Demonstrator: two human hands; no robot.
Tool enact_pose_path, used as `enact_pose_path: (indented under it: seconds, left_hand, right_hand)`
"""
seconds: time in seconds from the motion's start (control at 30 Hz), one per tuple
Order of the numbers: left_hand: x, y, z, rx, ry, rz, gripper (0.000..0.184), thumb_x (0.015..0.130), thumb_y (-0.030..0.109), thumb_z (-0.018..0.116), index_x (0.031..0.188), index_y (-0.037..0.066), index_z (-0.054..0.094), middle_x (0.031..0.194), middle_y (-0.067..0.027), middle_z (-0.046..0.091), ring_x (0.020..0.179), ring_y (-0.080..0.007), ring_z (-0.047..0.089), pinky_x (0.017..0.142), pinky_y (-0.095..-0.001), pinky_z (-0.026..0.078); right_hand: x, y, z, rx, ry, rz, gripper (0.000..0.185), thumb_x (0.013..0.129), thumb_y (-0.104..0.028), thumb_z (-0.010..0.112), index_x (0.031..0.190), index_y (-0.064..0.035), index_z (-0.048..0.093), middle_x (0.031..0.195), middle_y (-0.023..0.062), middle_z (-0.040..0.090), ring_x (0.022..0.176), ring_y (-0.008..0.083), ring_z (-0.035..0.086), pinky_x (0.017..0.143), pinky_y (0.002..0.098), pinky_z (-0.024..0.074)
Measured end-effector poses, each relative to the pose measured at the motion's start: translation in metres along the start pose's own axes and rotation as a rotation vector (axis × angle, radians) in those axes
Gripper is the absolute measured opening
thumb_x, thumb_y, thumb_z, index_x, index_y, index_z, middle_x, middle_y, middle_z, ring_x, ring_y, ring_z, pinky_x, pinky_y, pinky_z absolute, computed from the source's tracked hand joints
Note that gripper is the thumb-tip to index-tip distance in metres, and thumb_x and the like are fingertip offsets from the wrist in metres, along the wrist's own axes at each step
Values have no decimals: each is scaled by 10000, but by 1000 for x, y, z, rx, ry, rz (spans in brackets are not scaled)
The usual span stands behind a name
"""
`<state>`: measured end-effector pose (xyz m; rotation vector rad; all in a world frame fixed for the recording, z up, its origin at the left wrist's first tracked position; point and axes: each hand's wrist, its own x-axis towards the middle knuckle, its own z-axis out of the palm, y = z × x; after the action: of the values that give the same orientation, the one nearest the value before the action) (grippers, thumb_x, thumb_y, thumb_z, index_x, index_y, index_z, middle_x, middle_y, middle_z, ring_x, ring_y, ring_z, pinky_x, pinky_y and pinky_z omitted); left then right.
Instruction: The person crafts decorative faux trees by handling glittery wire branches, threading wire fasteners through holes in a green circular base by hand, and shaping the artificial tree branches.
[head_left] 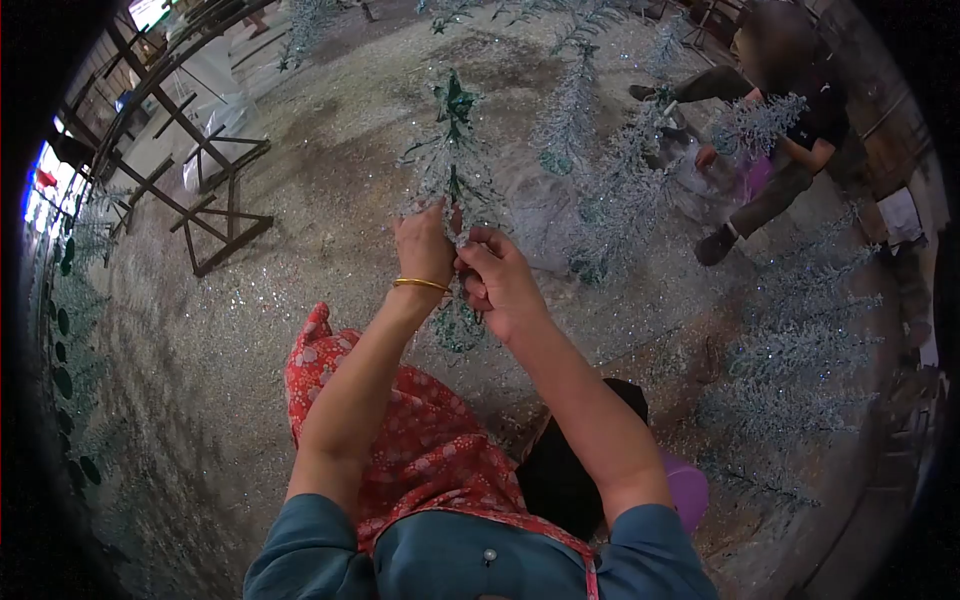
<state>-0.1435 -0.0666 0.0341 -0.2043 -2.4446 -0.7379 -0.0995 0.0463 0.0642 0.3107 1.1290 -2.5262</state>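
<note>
A small artificial Christmas tree [455, 180] with frosted, glittery green branches stands upright in front of me. It has a star [454, 100] at its top and a round green base [457, 328] below. My left hand [425, 245], with a gold bangle at the wrist, is closed around the tree's lower branches. My right hand [500, 280] pinches at the lower part of the tree, just beside the left. Its thumb and forefinger meet, and the other fingers curl in. Whatever small piece lies between the fingertips is too small to make out.
Frosted trees [630, 180] stand ahead to the right, with more [800, 350] at the right. Another person [800, 120] sits at the upper right among trees. Dark metal racks [215, 215] stand at the left. A purple stool [688, 492] is beside me. Glitter covers the floor [230, 370].
</note>
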Motion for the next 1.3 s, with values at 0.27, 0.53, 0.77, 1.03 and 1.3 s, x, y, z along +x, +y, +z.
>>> enact_pose_path:
  seconds: [0.27,0.53,0.77,1.03,1.3]
  left_hand:
    - [12,-12,-4,-46,126,-27,55,694,54,558,740,27,544,622,-181,532,641,-369,497,624,-421,349]
    - [1,-2,-23,-52,-73,49,403,598,76,665,951,20,479,865,-163,515,831,-342,473,729,-391,379]
    - [-6,-2,-18,-69,-202,-2,517,593,61,672,1043,11,424,936,-195,468,868,-365,451,757,-406,375]
    - [-10,-8,-9,-108,-152,55,534,587,45,670,1048,4,403,943,-201,462,864,-368,452,754,-410,379]
    - [-2,0,-13,-134,-1,78,136,546,8,584,647,73,521,656,-149,533,677,-351,495,645,-400,368]
  right_hand:
    - [-4,-49,-39,-55,-248,16,127,798,-132,521,892,-51,492,714,37,526,475,72,416,390,198,309]
    - [10,-51,-42,-785,154,-388,225,793,-165,549,964,-19,539,792,19,588,587,77,457,528,213,355]
    - [9,-47,-37,-670,50,-331,164,798,-169,547,881,-27,544,671,-47,528,470,15,353,404,179,266]
    - [12,-47,-48,-786,64,-350,145,788,-166,551,850,-34,552,671,-24,538,507,30,398,450,190,307]
    - [15,-59,-67,-1619,635,-1035,170,771,-190,576,771,-23,551,675,124,570,590,236,564,530,326,420]
